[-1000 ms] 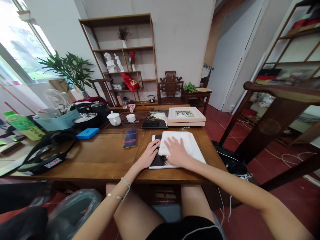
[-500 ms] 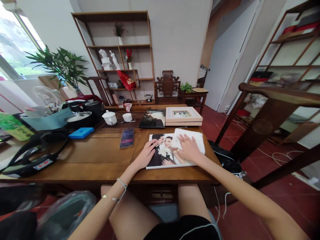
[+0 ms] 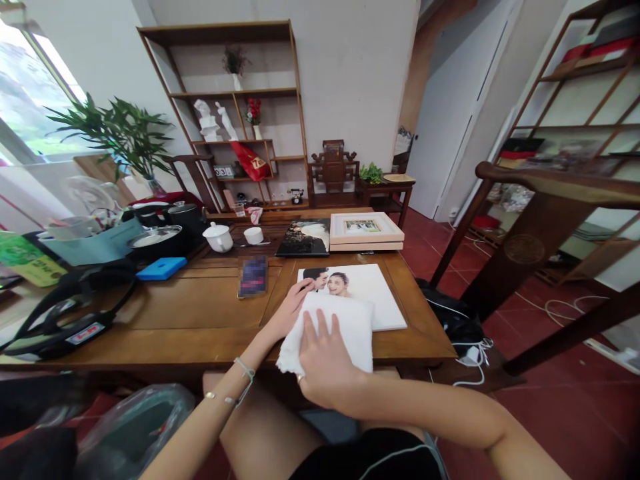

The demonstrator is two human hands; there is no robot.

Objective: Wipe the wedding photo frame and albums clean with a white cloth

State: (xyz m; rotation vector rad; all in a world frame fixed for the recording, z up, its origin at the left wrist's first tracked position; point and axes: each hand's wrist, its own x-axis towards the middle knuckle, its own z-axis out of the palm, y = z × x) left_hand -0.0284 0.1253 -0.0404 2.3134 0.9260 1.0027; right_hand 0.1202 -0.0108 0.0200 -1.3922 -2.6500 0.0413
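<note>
A flat, white-edged photo board point(image 3: 383, 293) with a picture of a couple lies on the wooden table in front of me. My left hand point(image 3: 291, 308) rests on its left edge, fingers stretched out flat over the picture. A white cloth point(image 3: 350, 320) covers the lower left part of the board and hangs past its near edge. Pressed flat on the cloth is my right hand point(image 3: 327, 363), fingers spread, near the table's front edge. The cloth hides the lower part of the couple.
Behind the board lie a dark photo album point(image 3: 303, 238) and a pale pink framed box point(image 3: 367, 231). To the left are a phone-like object point(image 3: 253, 277), a blue box point(image 3: 161, 268), a white lidded cup point(image 3: 217, 237) and a black headset-like strap point(image 3: 75, 313). A wooden chair point(image 3: 525, 240) stands at right.
My right hand has slid the cloth from the board's upper right down and left to its near edge, uncovering the right side. My left hand stays at the left edge.
</note>
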